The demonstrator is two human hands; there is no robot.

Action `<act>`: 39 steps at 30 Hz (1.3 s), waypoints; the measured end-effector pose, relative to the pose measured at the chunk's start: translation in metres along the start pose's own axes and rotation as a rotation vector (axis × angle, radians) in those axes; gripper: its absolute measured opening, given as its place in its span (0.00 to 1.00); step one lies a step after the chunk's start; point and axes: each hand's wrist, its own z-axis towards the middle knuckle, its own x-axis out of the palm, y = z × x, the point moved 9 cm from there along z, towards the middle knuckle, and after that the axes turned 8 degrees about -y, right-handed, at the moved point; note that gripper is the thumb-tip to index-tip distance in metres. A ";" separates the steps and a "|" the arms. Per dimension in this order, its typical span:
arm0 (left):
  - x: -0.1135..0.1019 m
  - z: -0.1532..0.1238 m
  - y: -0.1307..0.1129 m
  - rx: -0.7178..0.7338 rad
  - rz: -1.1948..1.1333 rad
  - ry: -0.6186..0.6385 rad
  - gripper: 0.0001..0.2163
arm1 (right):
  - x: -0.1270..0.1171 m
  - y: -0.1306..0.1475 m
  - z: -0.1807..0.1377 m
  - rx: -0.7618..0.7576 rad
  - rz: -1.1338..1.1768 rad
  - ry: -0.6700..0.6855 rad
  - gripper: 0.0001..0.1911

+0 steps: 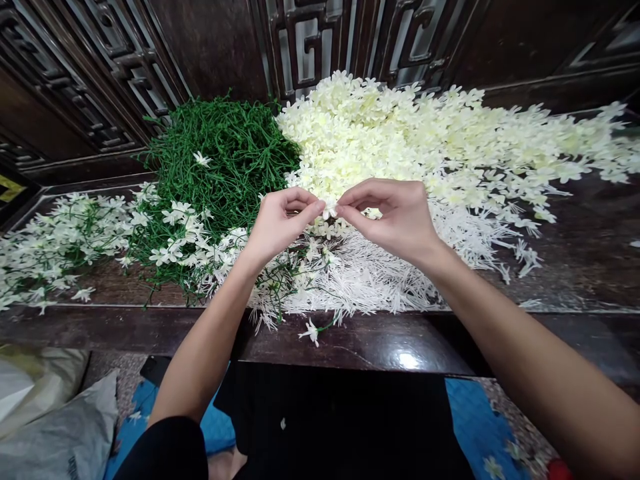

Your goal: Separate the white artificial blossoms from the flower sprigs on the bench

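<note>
Thumb and fingers of my left hand [286, 217] pinch one side of a small white artificial flower [329, 209]. From the other side, my right hand [393, 210] grips the same flower between thumb and fingertips. Behind the hands spreads a heap of loose cream-white artificial blossoms [370, 140]. Under my right hand lies a pile of thin white plastic sprigs [380, 280]. Beyond my left hand is a mound of green plastic stems [225, 153], with one white flower on top. Whether a stem is in my fingers is too small to tell.
White flowers on green stems [65, 233] cover the left of the dark wooden bench [590, 247]. One stemmed flower [311, 332] lies at the front edge. A carved wooden panel [310, 47] stands behind. Sacks [65, 427] and a blue sheet [470, 420] are below.
</note>
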 end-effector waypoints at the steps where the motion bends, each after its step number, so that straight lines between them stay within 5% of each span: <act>1: 0.000 0.000 0.001 -0.007 -0.016 0.003 0.04 | 0.000 -0.001 0.000 0.002 -0.016 0.003 0.04; 16: 0.001 0.003 0.010 -0.075 -0.255 0.062 0.06 | -0.005 0.013 -0.003 -0.182 -0.002 -0.081 0.06; 39: 0.000 -0.001 -0.008 0.068 -0.123 0.068 0.05 | 0.001 0.015 -0.004 -0.235 -0.002 -0.054 0.08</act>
